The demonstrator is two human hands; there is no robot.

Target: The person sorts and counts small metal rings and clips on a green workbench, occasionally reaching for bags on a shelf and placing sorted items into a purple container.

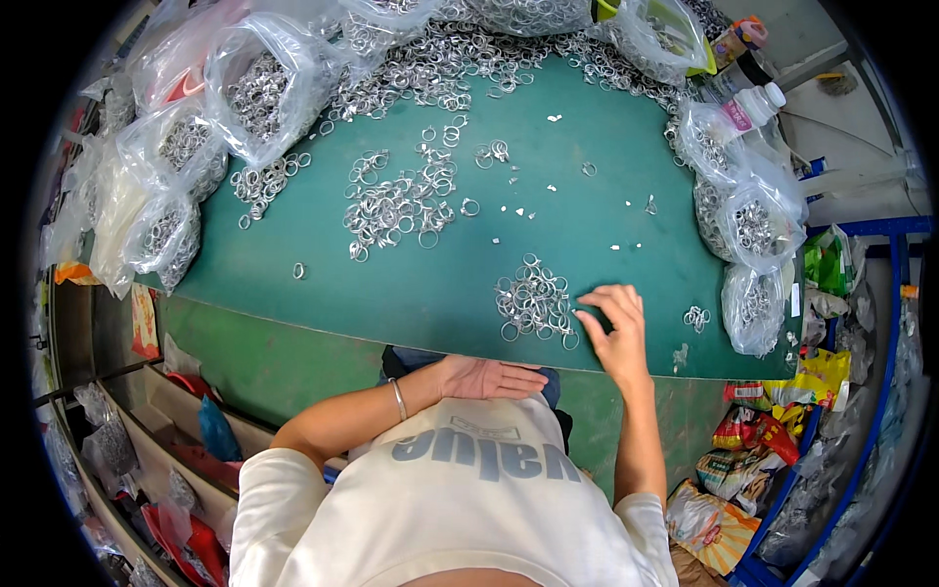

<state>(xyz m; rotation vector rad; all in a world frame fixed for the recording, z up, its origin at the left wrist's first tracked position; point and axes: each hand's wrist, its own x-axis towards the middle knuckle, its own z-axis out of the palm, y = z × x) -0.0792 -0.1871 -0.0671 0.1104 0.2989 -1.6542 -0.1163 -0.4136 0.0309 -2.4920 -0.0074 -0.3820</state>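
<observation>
A pile of silver-coloured metal rings [534, 296] lies on the green tabletop [293, 220] near its front edge. At the pile's right side is my right hand [618, 331], its thumb and index finger apart and close to the outermost rings. I make out no ring between those fingers. My left hand [492, 378] rests palm up just below the table edge, in front of my body, fingers stretched out and nothing on the palm. Farther left and back spreads a larger ring heap [401, 205]. A single ring [299, 271] lies off to the left.
Clear plastic bags of rings [262, 93] line the left side; more bags [753, 225] stand along the right. A dense bank of rings [430, 73] covers the back. A small cluster [696, 318] lies right of my hand. A blue metal rack [885, 391] is beyond the table.
</observation>
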